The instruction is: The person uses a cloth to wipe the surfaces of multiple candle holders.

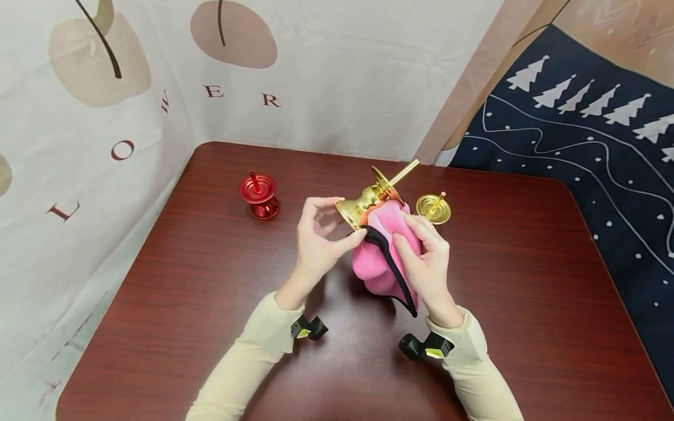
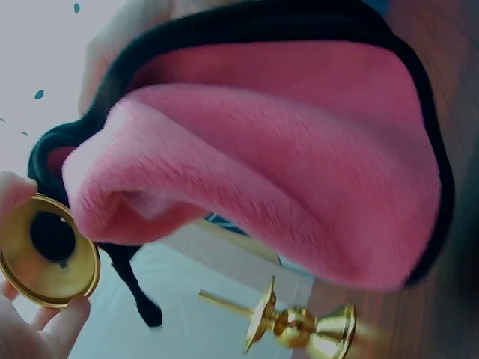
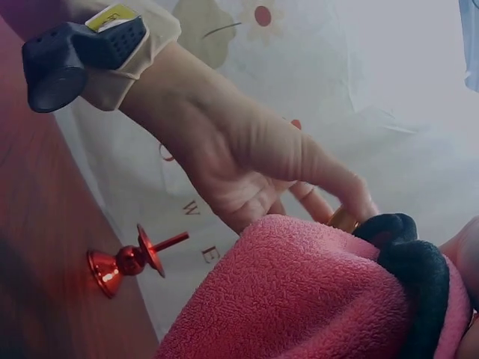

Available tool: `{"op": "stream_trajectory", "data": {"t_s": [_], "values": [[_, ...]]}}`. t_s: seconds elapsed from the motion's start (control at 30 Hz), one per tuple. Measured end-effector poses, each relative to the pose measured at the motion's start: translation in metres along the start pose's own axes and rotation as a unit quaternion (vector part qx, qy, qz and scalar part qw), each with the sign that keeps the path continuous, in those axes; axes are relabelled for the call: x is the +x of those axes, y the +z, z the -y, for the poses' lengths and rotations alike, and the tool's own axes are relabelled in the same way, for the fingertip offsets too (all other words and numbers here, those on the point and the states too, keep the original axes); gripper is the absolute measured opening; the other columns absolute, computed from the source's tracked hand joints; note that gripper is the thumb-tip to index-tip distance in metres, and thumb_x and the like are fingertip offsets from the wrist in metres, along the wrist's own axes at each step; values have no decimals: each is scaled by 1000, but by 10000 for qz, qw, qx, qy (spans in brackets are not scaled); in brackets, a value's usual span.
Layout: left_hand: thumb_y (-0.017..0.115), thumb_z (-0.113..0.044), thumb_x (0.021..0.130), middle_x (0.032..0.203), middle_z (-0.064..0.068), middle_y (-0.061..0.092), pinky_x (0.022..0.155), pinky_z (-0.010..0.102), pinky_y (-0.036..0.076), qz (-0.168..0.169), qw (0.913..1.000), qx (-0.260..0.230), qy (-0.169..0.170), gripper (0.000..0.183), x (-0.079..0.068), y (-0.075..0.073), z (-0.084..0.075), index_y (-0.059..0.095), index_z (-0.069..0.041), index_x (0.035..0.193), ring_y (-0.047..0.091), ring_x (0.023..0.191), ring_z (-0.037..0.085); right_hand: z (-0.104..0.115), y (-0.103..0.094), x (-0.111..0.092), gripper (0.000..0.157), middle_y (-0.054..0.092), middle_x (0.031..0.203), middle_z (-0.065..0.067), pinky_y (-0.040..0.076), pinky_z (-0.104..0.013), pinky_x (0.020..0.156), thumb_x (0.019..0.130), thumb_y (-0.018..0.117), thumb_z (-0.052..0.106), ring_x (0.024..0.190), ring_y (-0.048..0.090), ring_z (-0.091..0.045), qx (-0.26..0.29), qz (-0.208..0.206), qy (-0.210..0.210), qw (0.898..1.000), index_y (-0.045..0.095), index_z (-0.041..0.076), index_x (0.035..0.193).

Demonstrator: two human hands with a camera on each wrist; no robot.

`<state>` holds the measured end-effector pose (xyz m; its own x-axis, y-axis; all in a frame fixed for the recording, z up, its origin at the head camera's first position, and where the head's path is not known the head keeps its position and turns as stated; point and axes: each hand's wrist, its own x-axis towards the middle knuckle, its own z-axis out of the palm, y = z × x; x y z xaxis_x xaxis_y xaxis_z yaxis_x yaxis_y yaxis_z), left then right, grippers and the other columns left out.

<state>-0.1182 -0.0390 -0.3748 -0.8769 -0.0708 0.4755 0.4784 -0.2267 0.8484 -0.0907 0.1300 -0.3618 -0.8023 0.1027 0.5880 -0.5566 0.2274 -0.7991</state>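
A gold candle holder point(image 1: 363, 204) is held tilted above the table, its spike pointing up to the right. My left hand point(image 1: 319, 242) grips it by the rim of its base, and in the left wrist view the hollow underside of that base point(image 2: 67, 277) faces the camera. My right hand point(image 1: 427, 263) pinches a pink cloth point(image 1: 387, 272) with black edging against the holder's stem and dish. Loose folds of the cloth hang below both hands. Part of the holder's stem is hidden behind the cloth.
A red candle holder point(image 1: 258, 196) stands upright at the table's back left. Just behind my right hand is another gold candle holder point(image 1: 433, 209), also upright. The dark red wooden table point(image 1: 526, 280) backs onto hanging printed fabric point(image 1: 337, 76).
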Motion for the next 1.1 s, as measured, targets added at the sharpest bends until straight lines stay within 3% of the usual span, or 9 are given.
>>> {"op": "stream_trajectory", "data": {"t_s": [0.17,0.3,0.37,0.47,0.63,0.73,0.83,0.97,1.1], "values": [[73,9,66,102,3,56,77,29,53,24,9910,-1147,-685,50,0,5,-5,46,7,108,58,91,13,-6,0,0,27,62,93,4,44,-16,76,76,59,-17,89,55,-6,225,-9,398,9990,62,-17,102],[70,2,72,95,1,59,72,25,53,96,9844,-1207,-1277,41,0,9,-11,51,5,107,61,83,12,-9,2,4,29,64,92,10,47,-16,75,77,57,-15,86,57,-6,674,-142,1207,9903,61,-17,105],[65,4,75,90,1,60,69,24,53,53,9784,-1197,-1685,36,1,10,-14,50,8,107,62,78,11,-9,3,7,28,65,90,8,49,-17,72,78,55,-14,83,58,-5,1053,-263,1774,9781,64,-13,104],[59,7,79,85,2,62,66,25,54,-87,9681,-1273,-2157,27,1,10,-15,53,1,104,62,74,10,-9,4,10,28,67,86,3,51,-18,66,80,54,-12,76,61,-6,1736,-389,2553,9503,70,1,99],[63,10,75,87,0,61,68,23,51,-301,9787,-824,-1856,35,2,10,-11,50,8,108,61,74,8,-4,3,10,34,68,87,0,52,-19,67,86,53,-10,75,65,-9,2416,-215,3373,9096,71,17,94],[65,12,72,90,-1,59,70,21,50,-438,9867,-543,-1471,43,2,9,-6,45,12,110,61,77,9,2,1,10,34,68,87,1,52,-19,67,86,53,-9,74,65,-8,2373,-69,3555,9040,71,19,94],[65,14,71,91,-1,59,72,21,49,-598,9878,-515,-1346,43,3,8,-1,45,12,109,61,79,10,9,0,9,33,67,89,1,52,-20,68,85,55,-7,75,64,-9,2284,132,3595,9047,72,18,97],[63,14,73,90,0,60,72,21,49,-819,9800,-713,-1670,35,2,6,5,50,4,105,60,80,10,15,-1,7,34,67,94,0,53,-22,72,85,56,-7,79,64,-11,2276,418,3488,9082,72,18,101],[60,12,77,89,0,61,74,23,51,-928,9623,-1173,-2272,31,3,4,7,51,-5,102,60,81,9,17,-3,5,37,67,97,-1,52,-22,74,85,54,-7,82,64,-11,2465,456,3413,9059,72,21,99]]}}
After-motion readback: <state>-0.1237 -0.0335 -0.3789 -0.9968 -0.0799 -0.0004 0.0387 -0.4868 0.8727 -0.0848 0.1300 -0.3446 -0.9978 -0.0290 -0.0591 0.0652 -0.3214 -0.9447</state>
